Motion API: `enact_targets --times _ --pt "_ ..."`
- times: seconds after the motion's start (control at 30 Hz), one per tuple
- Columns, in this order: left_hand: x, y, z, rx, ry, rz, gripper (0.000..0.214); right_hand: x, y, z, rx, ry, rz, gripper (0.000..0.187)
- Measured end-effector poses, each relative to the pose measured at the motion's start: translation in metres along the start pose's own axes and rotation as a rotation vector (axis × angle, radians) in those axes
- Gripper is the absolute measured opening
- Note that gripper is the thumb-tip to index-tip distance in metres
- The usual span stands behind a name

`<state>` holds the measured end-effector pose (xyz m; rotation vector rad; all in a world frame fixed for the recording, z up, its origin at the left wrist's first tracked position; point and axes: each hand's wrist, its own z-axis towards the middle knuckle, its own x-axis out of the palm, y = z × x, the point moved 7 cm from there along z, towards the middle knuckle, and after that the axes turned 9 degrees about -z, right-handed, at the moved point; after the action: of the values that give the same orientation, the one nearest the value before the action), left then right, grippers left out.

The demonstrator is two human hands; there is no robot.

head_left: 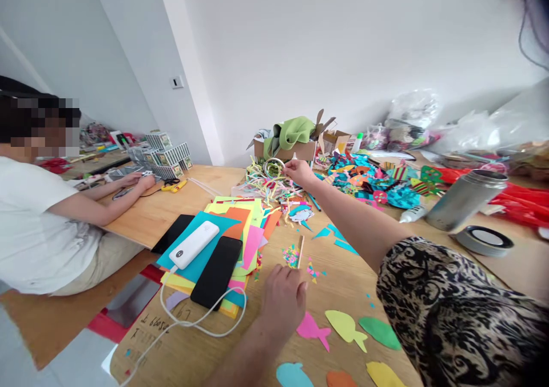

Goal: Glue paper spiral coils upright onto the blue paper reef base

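My right hand (299, 172) reaches across the table and pinches a pale, shiny ring (273, 168) that looks like a roll of clear tape. It hangs over a heap of coloured paper strips (268, 188). Nearer to me, my left hand (283, 296) is closed, and a thin wooden stick (301, 251) sticks out beyond its fingertips. Small paper bits (291, 255) lie beside the stick. Paper fish cutouts are spread close to my left hand: a pink one (312, 330), a yellow one (346, 327) and a green one (380, 332).
Left of my hands, a white power bank (194, 244) with a cable and a black phone (217, 272) rest on coloured paper sheets (253, 244). A steel flask (465, 198) and its lid (484, 240) stand right. A cardboard box (283, 148) is behind. Another person (38, 227) works at left.
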<state>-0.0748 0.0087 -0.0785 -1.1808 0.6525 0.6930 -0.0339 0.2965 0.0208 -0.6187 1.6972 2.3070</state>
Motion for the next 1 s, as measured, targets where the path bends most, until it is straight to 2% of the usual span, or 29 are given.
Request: enact_targets --times 0.07,0.23,0.3,0.37,0.47,0.53,0.6,0.67,0.77,0.87,0.93,1.0 --pt "-0.007 0.007 0.004 -0.021 -0.08 -0.111 0.029 -0.005 0.006 -0.004 -0.008 0.024 0.041 0.008" --pt "-0.045 0.03 0.017 -0.172 -0.46 -0.405 0.043 -0.011 0.024 -0.024 -0.022 0.168 0.155 0.01" --pt "-0.062 0.033 0.026 -0.196 -0.619 -0.448 0.052 -0.01 0.031 -0.036 -0.021 0.24 0.184 0.008" --pt "-0.075 0.035 0.039 -0.237 -0.708 -0.416 0.062 -0.007 0.038 -0.049 -0.019 0.31 0.203 0.008" --pt "-0.083 0.04 0.061 -0.322 -0.723 -0.35 0.072 0.0 0.048 -0.07 -0.014 0.405 0.216 0.007" --pt "-0.08 0.049 0.073 -0.417 -0.668 -0.344 0.072 0.005 0.053 -0.083 -0.004 0.455 0.22 0.005" --pt "-0.069 0.056 0.082 -0.485 -0.515 -0.355 0.055 0.009 0.056 -0.094 0.014 0.476 0.225 0.004" --pt "-0.06 0.06 0.084 -0.506 -0.422 -0.36 0.034 0.01 0.055 -0.098 0.041 0.451 0.232 0.006" --pt "-0.049 0.062 0.077 -0.516 -0.371 -0.345 0.034 -0.003 0.05 -0.088 0.093 0.288 0.249 0.014" --pt "-0.042 0.061 0.066 -0.518 -0.353 -0.345 0.031 -0.034 0.047 -0.071 0.127 0.046 0.274 0.02" --pt "-0.045 0.058 0.061 -0.509 -0.377 -0.361 0.027 -0.057 0.05 -0.065 0.12 -0.076 0.284 0.022" --pt "-0.056 0.053 0.062 -0.496 -0.436 -0.383 0.028 -0.078 0.056 -0.066 0.091 -0.152 0.287 0.02"
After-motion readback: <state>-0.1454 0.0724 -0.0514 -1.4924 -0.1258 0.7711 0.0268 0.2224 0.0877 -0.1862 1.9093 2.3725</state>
